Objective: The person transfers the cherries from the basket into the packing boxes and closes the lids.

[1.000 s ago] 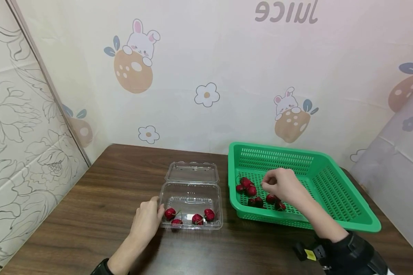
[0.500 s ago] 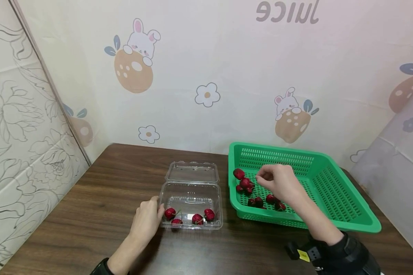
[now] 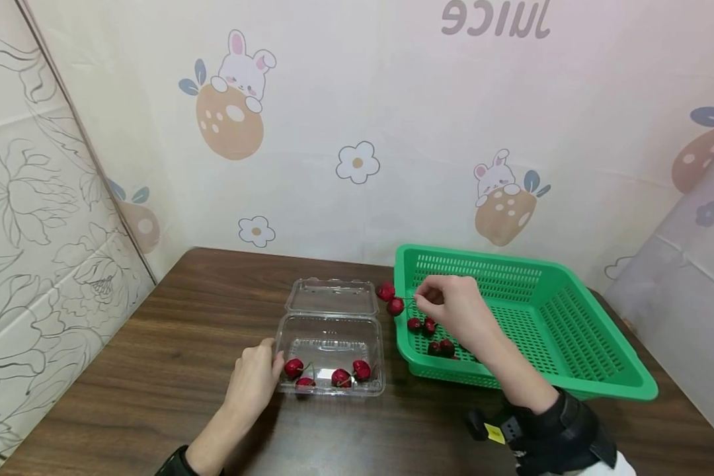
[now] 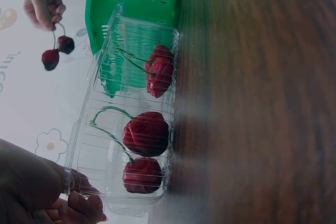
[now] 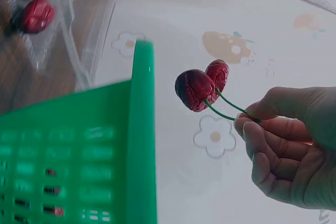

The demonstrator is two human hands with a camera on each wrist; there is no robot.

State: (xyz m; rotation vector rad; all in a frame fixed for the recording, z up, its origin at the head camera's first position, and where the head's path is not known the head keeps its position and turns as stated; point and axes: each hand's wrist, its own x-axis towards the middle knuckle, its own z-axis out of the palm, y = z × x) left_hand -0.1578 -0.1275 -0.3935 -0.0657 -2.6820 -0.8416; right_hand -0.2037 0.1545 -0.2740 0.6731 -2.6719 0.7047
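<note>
A pair of cherries (image 5: 194,89) joined by green stems hangs from my right hand (image 3: 455,307), whose thumb and forefinger pinch the stem ends. In the head view the pair is at the left rim of the green basket (image 3: 595,344). My left hand (image 3: 252,380) grips the left wall of the clear plastic box (image 3: 333,334), its thumb at the rim. The box stands with its lid (image 3: 332,299) folded back. Inside it lie two stemmed pairs of cherries, one pair (image 4: 146,135) nearer my left hand and another (image 4: 159,72) farther off.
Several more cherries (image 3: 443,348) lie in the left part of the basket. The box and basket stand side by side on a dark wooden table (image 3: 172,344), with a narrow gap between. A patterned wall covering (image 3: 309,198) rises behind the table.
My right hand has lifted a pair of cherries from among those in the basket and carried it left to the basket's rim. The left hand and the box have stayed put.
</note>
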